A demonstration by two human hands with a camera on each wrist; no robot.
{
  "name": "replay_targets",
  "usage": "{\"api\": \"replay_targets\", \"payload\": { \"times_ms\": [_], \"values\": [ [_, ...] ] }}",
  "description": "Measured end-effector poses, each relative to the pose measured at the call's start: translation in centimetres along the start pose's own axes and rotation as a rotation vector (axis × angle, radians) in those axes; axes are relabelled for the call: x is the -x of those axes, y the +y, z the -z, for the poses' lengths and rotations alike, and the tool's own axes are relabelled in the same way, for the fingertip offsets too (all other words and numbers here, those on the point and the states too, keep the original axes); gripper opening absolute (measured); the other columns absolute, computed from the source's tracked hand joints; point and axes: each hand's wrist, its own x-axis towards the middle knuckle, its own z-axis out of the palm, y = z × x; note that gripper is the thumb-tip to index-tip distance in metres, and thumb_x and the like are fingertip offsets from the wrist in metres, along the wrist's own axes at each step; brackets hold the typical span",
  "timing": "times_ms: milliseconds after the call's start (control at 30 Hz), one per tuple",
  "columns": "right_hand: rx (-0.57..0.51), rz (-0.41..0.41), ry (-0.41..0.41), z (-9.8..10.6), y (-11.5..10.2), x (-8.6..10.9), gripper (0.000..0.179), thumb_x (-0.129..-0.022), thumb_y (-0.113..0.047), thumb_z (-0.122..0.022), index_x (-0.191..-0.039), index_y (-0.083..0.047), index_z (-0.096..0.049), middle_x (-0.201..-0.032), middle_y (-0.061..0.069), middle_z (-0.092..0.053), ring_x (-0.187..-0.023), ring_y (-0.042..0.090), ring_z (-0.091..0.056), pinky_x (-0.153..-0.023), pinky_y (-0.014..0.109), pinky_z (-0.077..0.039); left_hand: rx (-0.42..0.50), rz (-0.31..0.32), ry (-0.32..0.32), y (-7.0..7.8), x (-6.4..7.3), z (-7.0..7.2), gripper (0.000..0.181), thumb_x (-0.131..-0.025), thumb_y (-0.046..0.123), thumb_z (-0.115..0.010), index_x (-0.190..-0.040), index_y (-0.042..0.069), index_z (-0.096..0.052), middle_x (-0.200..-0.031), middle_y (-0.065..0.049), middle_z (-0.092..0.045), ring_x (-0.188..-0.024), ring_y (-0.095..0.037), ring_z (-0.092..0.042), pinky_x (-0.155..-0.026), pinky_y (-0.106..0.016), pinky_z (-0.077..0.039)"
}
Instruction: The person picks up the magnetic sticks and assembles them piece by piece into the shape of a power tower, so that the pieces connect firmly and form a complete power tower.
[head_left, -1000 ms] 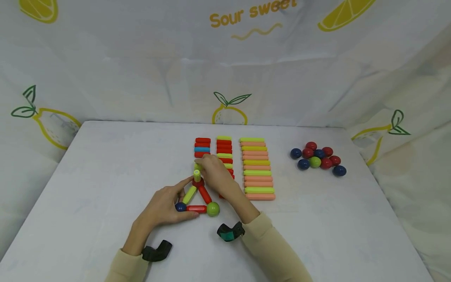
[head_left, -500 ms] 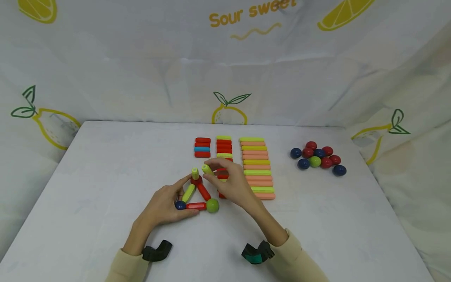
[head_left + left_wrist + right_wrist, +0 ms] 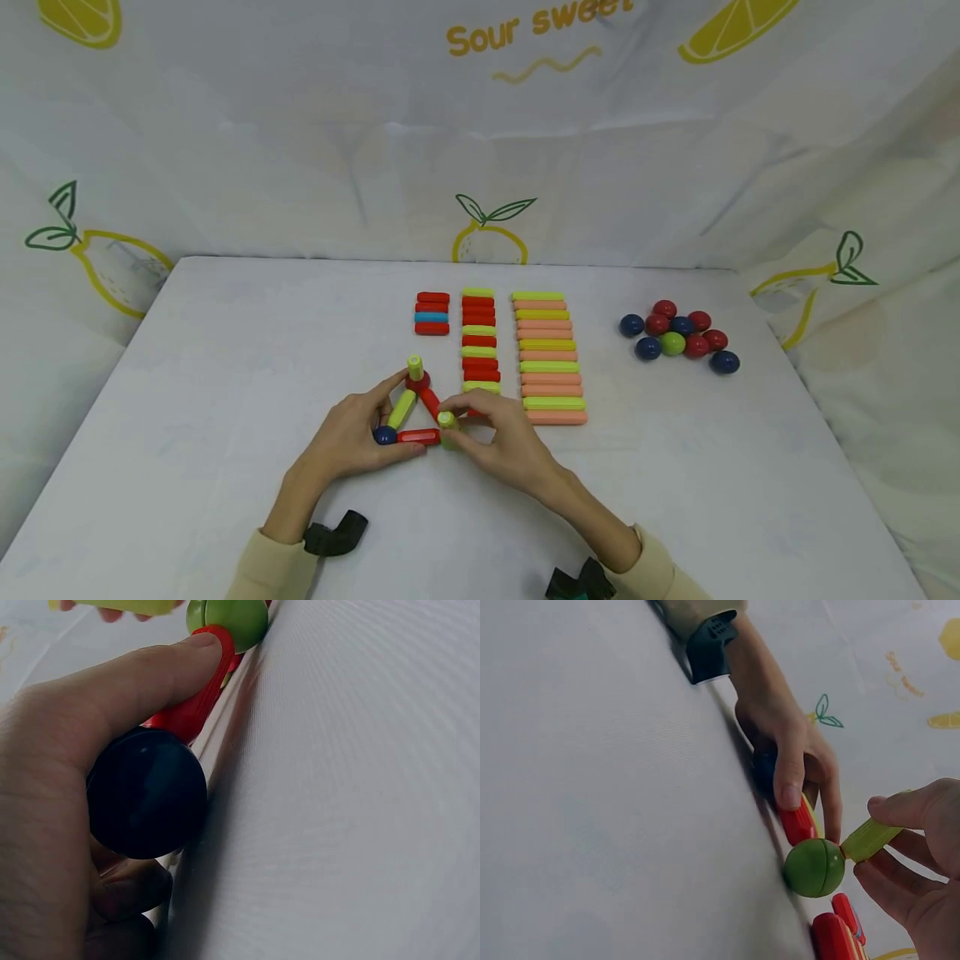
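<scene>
A triangle of short rods and balls lies on the table, with a blue ball (image 3: 385, 436) at its left corner and a red ball (image 3: 417, 383) at its far corner. From the red ball a yellow-green rod (image 3: 415, 367) stands upright. My left hand (image 3: 347, 429) holds the triangle around the blue ball, thumb along the near red rod (image 3: 417, 437). Between thumb and fingers my right hand (image 3: 510, 442) pinches another yellow-green rod (image 3: 874, 838). In the right wrist view its end meets the green ball (image 3: 814, 868) at the triangle's right corner.
Behind the triangle are a short stack of red and blue rods (image 3: 432, 307) and a column of red and yellow-green rods (image 3: 478, 341). A column of longer peach, yellow and green rods (image 3: 551, 357) lies right of it. Several loose balls (image 3: 672, 342) cluster at far right.
My right hand has taken the yellow-green rod from beyond the triangle and brought it nearer, over the green ball. My left hand stays in place on the triangle.
</scene>
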Motion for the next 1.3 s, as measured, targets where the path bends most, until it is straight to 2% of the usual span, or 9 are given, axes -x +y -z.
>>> {"api": "replay_targets", "payload": {
  "times_ms": [167,433,600,733,833,967,1100,1200,1300],
  "values": [
    [0.030,-0.025,-0.009,-0.1,0.4,0.4,0.028,-0.088,-0.006,-0.079,-0.114,-0.005,-0.068,-0.108,0.006,-0.073,-0.098,0.019,-0.070,-0.088,0.038,-0.063,-0.005,0.009,-0.002,0.0,0.0,-0.1,0.094,-0.071,0.054,-0.086,-0.149,0.016,-0.051,-0.069,0.010,-0.050,-0.056,0.000,-0.039,-0.052,-0.018,-0.028],
    [0.044,-0.021,0.001,-0.1,0.6,0.5,0.029,-0.086,-0.006,-0.080,-0.111,-0.004,-0.067,-0.106,0.004,-0.073,-0.097,0.016,-0.070,-0.088,0.039,-0.062,-0.008,0.004,-0.005,0.0,-0.1,0.0,0.095,-0.071,0.054,-0.087,-0.150,0.014,-0.051,-0.071,0.010,-0.051,-0.057,0.000,-0.037,-0.052,-0.019,-0.027],
    [0.056,-0.011,-0.009,-0.1,0.7,0.4,0.030,-0.086,-0.007,-0.080,-0.113,-0.005,-0.066,-0.107,0.004,-0.072,-0.097,0.016,-0.069,-0.088,0.038,-0.062,-0.008,0.026,-0.009,0.0,-0.1,0.1,0.096,-0.070,0.053,-0.087,-0.151,0.017,-0.050,-0.070,0.011,-0.050,-0.056,-0.001,-0.039,-0.052,-0.018,-0.028],
    [0.081,-0.003,-0.071,0.5,0.7,0.5,0.042,-0.086,-0.007,-0.079,-0.123,-0.007,-0.062,-0.118,0.004,-0.070,-0.106,0.015,-0.066,-0.095,0.038,-0.060,0.006,0.020,-0.008,0.1,0.0,0.1,0.095,-0.071,0.051,-0.088,-0.150,0.015,-0.050,-0.070,0.011,-0.049,-0.056,0.000,-0.039,-0.051,-0.018,-0.028],
    [0.090,0.013,-0.104,1.2,0.7,0.2,0.051,-0.082,-0.003,-0.076,-0.130,-0.009,-0.059,-0.127,0.006,-0.067,-0.114,0.019,-0.063,-0.100,0.042,-0.057,0.024,-0.007,-0.006,0.0,0.0,0.1,0.094,-0.072,0.050,-0.087,-0.150,0.012,-0.050,-0.068,0.011,-0.049,-0.054,0.001,-0.038,-0.050,-0.018,-0.028],
    [0.092,0.039,-0.019,1.7,1.2,-1.6,0.044,-0.082,0.004,-0.068,-0.124,-0.005,-0.064,-0.124,0.012,-0.069,-0.114,0.030,-0.065,-0.098,0.049,-0.057,0.061,-0.028,-0.001,-0.1,-0.1,0.2,0.086,-0.075,0.048,-0.085,-0.144,0.007,-0.053,-0.061,0.012,-0.044,-0.052,0.002,-0.035,-0.050,-0.018,-0.027],
    [0.181,0.018,0.082,1.4,1.8,-4.9,0.039,-0.087,0.008,-0.060,-0.124,-0.002,-0.066,-0.122,0.016,-0.071,-0.112,0.032,-0.067,-0.098,0.048,-0.058,0.110,-0.028,0.023,-0.4,-0.1,0.1,0.071,-0.080,0.044,-0.083,-0.135,0.006,-0.057,-0.055,0.013,-0.039,-0.048,0.002,-0.035,-0.051,-0.018,-0.030],
    [0.281,-0.046,0.049,1.0,2.0,-7.2,0.043,-0.091,0.007,-0.058,-0.133,-0.001,-0.063,-0.123,0.016,-0.070,-0.106,0.030,-0.065,-0.092,0.043,-0.059,0.131,-0.036,0.051,-0.6,-0.2,0.0,0.061,-0.083,0.038,-0.082,-0.131,0.007,-0.058,-0.055,0.013,-0.041,-0.047,0.002,-0.037,-0.051,-0.019,-0.033],
    [0.377,-0.091,-0.050,0.6,2.2,-8.9,0.049,-0.093,0.008,-0.056,-0.142,0.000,-0.056,-0.133,0.015,-0.067,-0.115,0.030,-0.063,-0.100,0.041,-0.057,0.138,-0.043,0.090,-0.7,-0.3,-0.2,0.052,-0.083,0.030,-0.083,-0.124,0.008,-0.060,-0.055,0.012,-0.044,-0.048,0.002,-0.038,-0.051,-0.018,-0.035]
  ]
}}
